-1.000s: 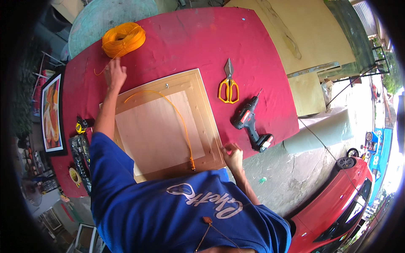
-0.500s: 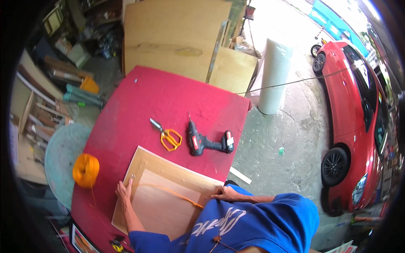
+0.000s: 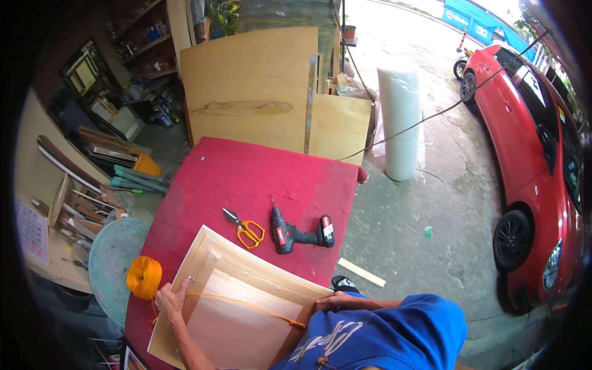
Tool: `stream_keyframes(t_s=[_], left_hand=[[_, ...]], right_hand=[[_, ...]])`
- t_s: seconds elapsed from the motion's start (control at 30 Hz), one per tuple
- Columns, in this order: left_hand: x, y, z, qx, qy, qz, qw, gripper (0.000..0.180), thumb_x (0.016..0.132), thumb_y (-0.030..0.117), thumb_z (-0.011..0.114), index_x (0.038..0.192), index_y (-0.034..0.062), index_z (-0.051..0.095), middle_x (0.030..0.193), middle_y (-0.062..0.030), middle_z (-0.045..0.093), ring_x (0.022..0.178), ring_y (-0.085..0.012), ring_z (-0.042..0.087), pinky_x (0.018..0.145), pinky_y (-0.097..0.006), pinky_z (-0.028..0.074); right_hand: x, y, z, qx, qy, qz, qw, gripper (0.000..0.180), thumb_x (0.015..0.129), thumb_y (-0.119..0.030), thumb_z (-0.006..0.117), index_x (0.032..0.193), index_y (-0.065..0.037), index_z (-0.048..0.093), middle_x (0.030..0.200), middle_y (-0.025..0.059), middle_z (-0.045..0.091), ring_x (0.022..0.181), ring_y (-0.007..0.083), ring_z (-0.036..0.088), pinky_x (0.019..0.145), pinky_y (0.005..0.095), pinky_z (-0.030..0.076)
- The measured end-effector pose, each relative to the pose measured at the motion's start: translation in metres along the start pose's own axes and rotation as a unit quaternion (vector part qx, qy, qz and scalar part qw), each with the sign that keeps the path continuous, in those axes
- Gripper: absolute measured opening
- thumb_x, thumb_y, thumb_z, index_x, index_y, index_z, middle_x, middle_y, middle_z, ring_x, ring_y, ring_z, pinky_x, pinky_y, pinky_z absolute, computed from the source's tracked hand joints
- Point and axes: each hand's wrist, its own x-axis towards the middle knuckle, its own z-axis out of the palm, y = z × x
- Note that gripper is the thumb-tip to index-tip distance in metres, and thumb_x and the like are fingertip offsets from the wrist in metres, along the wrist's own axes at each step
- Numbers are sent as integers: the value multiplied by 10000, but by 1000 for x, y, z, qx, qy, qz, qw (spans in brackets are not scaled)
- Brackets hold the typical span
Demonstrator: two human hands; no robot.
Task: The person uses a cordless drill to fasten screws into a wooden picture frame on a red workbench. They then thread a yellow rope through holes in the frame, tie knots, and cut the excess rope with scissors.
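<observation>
Resting with its thumb on the wooden frame [image 3: 242,262] and its fingers curled over the outer edge, the left hand [image 3: 171,300] sits at the frame's nine o'clock, just beside a small metal fitting [image 3: 190,279]. One second ago it was off the frame, near the orange coil [image 3: 144,277], which lies at ten o'clock. The right hand [image 3: 335,301], then just outside the near corner, is now at the frame's three o'clock, fingers bent; how firmly they close is hidden. The frame lies on the red table [image 3: 265,179], toward seven o'clock in the view. Its orange cord [image 3: 243,301], earlier bowed in a wide arc, now runs nearly straight from four o'clock toward the left hand. Scissors [image 3: 248,233] at twelve and the drill [image 3: 290,233] at one appear turned, as the view has swung round.
</observation>
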Motion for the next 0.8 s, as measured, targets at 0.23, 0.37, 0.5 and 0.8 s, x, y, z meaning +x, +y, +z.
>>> stream_keyframes(t_s=[0.23,0.37,0.5,0.8], left_hand=[[-48,61,-124,-4,122,5,993,643,612,636,716,615,11,562,566,-202,570,557,-394,585,516,-501,421],[-61,33,-199,-73,174,-42,981,463,749,474,712,805,16,662,705,-162,651,625,-287,623,595,-401,477],[-94,-23,-307,-169,278,-141,935,449,931,369,544,1066,-48,639,929,-105,678,830,-141,598,759,-285,467],[-187,1,-277,-107,386,-479,781,803,762,686,556,1051,-58,654,1032,-227,656,991,-280,613,896,-372,436]], right_hand=[[20,18,-40,82,-8,-125,989,487,804,-524,665,724,-44,657,651,17,593,621,106,528,583,251,411],[9,-39,-68,115,-49,-372,920,429,845,-473,643,854,-43,638,704,1,545,602,90,463,565,235,371],[-43,-129,-42,180,-314,-535,764,788,845,-488,618,1404,-21,317,1335,63,465,1248,176,400,961,318,336],[-64,-197,47,121,-130,-527,831,304,953,-311,527,1122,-62,485,989,8,544,880,79,478,783,258,412]])
